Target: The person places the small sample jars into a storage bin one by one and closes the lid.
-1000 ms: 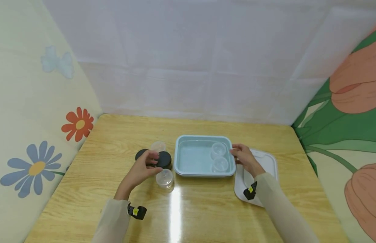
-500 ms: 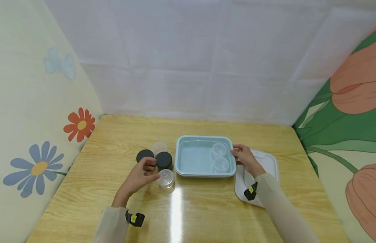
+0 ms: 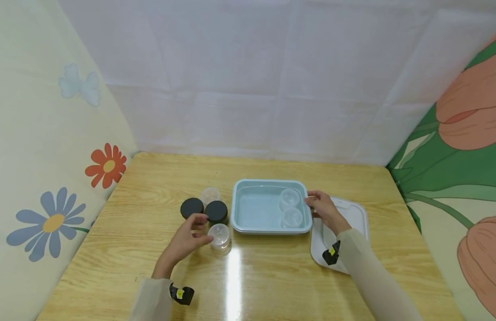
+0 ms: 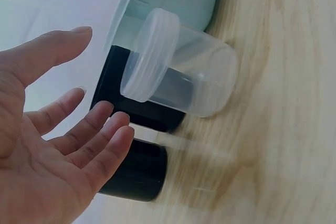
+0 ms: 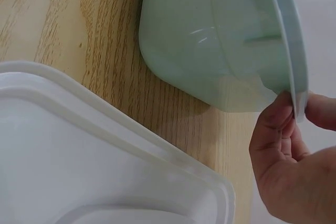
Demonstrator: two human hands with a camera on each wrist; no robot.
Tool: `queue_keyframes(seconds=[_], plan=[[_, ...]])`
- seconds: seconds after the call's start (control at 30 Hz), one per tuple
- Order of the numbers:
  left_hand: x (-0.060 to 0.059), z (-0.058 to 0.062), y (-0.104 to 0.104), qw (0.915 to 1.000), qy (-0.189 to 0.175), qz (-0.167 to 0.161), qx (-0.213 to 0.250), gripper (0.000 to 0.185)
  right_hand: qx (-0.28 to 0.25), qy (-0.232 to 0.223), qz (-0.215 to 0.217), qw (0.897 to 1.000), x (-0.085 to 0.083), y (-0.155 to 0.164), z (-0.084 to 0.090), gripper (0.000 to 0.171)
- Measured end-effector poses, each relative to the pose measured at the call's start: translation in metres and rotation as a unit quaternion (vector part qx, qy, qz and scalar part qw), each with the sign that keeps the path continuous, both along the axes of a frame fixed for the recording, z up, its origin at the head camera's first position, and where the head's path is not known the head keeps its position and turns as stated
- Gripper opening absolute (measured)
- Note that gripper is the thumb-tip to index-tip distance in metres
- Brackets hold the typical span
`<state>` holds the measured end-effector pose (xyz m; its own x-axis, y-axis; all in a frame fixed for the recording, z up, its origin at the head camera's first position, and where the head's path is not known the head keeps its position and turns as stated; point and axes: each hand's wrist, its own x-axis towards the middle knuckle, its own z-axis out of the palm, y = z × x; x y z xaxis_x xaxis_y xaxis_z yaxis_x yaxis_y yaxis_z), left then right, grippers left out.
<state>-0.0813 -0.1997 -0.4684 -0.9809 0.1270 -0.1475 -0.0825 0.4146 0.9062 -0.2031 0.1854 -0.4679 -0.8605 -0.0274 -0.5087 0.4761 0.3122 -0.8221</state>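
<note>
Clear lidded jar [image 3: 219, 235], standing on the wooden table [image 3: 272, 276] just off the near-left corner of the pale blue bin [image 3: 248, 228]. The left hand [image 3: 187, 238] is spread wide beside the jar with relaxed fingers [image 4: 89, 135]; the wrist view shows a gap between fingertips and jar, so nothing is held. Just behind the jar, left of the bin, stand two black-lidded jars [image 3: 209, 210] and one further clear jar [image 3: 209, 194]. The right hand [image 3: 324, 209] pinches the bin's right rim [image 5: 294, 77] between thumb and fingers. Two clear jars [image 3: 289, 207] sit inside the bin against its right wall. A white lid [image 3: 348, 223] lies flat to the right of the bin, partly under the right forearm.

Risks, as judged: the jars left of the bin are crowded, so a sideways closing of the left hand could topple the nearest black one; the smooth jar may slip from a light grip; a tug on the rim could slide the bin into them.

Unclear: whether any jar holds contents, and the lid's near edge, which the sleeve hides.
</note>
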Motion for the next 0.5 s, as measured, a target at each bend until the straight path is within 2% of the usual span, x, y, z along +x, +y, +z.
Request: queue_keyframes(seconds=[0.2,0.5], plan=[[0.003,-0.007,0.003,0.9999,-0.01,-0.003,0.0,0.059,-0.001,-0.001,0.0,1.0,0.001,0.001,-0.001,0.045],[0.009,-0.032,0.009,0.9992,-0.015,0.022,0.031,0.061,0.003,-0.001,-0.001,1.0,0.0,0.0,-0.001,0.045]])
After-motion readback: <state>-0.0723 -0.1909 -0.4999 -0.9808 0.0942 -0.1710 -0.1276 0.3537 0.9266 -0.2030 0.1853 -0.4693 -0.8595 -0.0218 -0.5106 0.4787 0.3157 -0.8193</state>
